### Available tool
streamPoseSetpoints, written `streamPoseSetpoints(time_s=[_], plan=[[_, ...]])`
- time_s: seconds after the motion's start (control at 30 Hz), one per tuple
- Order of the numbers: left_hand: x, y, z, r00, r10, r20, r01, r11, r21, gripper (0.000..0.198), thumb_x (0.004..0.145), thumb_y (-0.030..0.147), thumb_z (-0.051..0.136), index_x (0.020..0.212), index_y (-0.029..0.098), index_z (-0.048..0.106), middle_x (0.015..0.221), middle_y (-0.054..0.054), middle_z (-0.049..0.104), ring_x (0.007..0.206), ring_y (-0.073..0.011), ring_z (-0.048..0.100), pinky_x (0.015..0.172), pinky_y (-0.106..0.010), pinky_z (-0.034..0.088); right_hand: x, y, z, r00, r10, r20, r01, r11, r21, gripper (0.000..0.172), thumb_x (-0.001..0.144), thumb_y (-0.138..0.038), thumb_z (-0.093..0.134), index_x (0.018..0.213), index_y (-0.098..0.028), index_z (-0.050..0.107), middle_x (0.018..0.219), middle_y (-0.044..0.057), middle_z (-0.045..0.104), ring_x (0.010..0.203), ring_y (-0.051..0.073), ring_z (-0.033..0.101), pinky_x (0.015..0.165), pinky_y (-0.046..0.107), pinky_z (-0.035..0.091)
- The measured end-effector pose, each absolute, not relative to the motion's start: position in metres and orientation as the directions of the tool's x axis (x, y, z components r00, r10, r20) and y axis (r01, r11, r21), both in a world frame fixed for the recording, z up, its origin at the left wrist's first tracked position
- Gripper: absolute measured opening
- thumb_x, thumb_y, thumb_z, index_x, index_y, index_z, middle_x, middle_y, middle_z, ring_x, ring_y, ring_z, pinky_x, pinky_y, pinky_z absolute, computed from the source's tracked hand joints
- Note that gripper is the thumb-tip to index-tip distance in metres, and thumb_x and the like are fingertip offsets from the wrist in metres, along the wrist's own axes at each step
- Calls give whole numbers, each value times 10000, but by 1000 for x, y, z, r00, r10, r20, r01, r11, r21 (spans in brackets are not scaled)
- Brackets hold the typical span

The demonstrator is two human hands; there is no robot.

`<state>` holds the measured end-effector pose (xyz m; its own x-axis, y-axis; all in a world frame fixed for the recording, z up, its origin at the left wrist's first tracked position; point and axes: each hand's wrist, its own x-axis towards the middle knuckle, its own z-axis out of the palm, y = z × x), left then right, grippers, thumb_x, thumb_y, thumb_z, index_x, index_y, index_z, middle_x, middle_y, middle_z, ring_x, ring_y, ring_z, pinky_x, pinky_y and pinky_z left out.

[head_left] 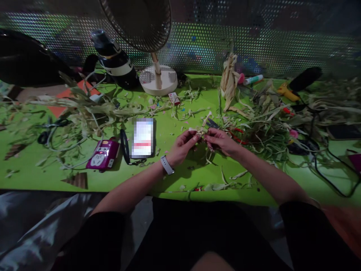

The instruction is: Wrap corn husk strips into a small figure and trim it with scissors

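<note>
Over the green table (118, 180), my left hand (182, 146) and my right hand (221, 141) meet at a small pale piece of folded corn husk (202, 130). Both hands pinch it from either side, fingers closed on it. A narrow strip of the husk sticks up and to the right above my fingers. My left wrist wears a light grey band (167, 165). Thin husk scraps lie on the table just below my hands.
A phone (143, 137) lies left of my hands beside a purple power strip (103, 155). A fan stands at the back on its white base (158, 79). Heaps of husks (267, 116), red-handled scissors (238, 135), a glue gun (287, 92) and cables crowd the right side.
</note>
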<state>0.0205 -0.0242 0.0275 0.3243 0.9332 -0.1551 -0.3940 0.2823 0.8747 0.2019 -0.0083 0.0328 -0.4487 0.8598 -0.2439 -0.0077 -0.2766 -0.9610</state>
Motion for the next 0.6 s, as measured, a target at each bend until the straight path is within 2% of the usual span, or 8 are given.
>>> streamPoseSetpoints(time_s=[0.1, 0.2, 0.27, 0.37, 0.43, 0.5, 0.57, 0.6], plan=[[14, -18, 32, 291, 934, -205, -438, 321, 840, 274, 679, 320, 802, 856, 191, 637, 772, 22, 629, 662, -68, 571, 536, -154, 418, 215, 1, 44, -380, 889, -257, 100, -237, -966, 325, 755, -491, 671, 728, -190, 552, 532, -55, 511, 455, 75, 416, 467, 212, 305], [8, -9, 35, 245, 948, -202, -501, 303, 811, 271, 671, 304, 799, 843, 189, 624, 795, 10, 653, 673, -69, 589, 514, -137, 408, 238, 9, 66, -197, 974, -116, 323, -47, -945, 244, 823, -422, 577, 757, -188, 565, 569, -42, 529, 487, 91, 445, 505, 229, 335], [4, -4, 38, 246, 947, -209, -506, 309, 805, 276, 681, 298, 791, 860, 183, 614, 819, -11, 681, 638, -64, 582, 502, -138, 412, 253, 10, 82, -219, 975, -39, 594, 101, -798, 229, 833, -394, 564, 764, -177, 584, 595, -20, 556, 534, 113, 483, 546, 247, 349], [-2, 3, 45, 227, 946, -231, -543, 319, 776, 281, 680, 268, 788, 860, 180, 592, 808, -23, 695, 594, -60, 572, 498, -144, 416, 264, 4, 99, -303, 953, -31, 819, 244, -520, 224, 849, -328, 515, 848, -146, 645, 727, 51, 632, 646, 163, 545, 609, 279, 372], [-6, 5, 51, 204, 952, -228, -597, 305, 742, 251, 695, 255, 773, 830, 181, 573, 763, -9, 680, 574, -57, 564, 480, -144, 394, 266, 2, 99, -330, 944, 10, 889, 315, -333, 293, 845, -285, 502, 1028, -120, 660, 958, 127, 659, 831, 227, 589, 691, 309, 402], [-9, 7, 56, 193, 961, -200, -641, 278, 716, 209, 726, 243, 743, 811, 183, 561, 730, 6, 662, 553, -53, 550, 459, -144, 364, 264, 3, 92, -403, 915, -15, 899, 393, -194, 435, 824, -248, 523, 1236, -128, 597, 1196, 169, 602, 1017, 283, 569, 772, 335, 417], [-10, 8, 59, 192, 963, -189, -657, 269, 704, 176, 746, 228, 720, 800, 184, 558, 709, 12, 651, 538, -51, 539, 453, -148, 354, 262, 8, 83, -473, 873, -118, 879, 461, -120, 530, 802, -213, 549, 1329, -161, 545, 1272, 160, 574, 1078, 297, 553, 801, 343, 423], [-11, 8, 60, 194, 962, -194, -656, 274, 703, 168, 747, 220, 716, 793, 183, 559, 700, 12, 647, 534, -53, 537, 455, -151, 357, 261, 10, 80, -479, 862, -163, 878, 470, -93, 510, 804, -196, 545, 1312, -168, 564, 1242, 151, 597, 1056, 290, 566, 792, 341, 426]])
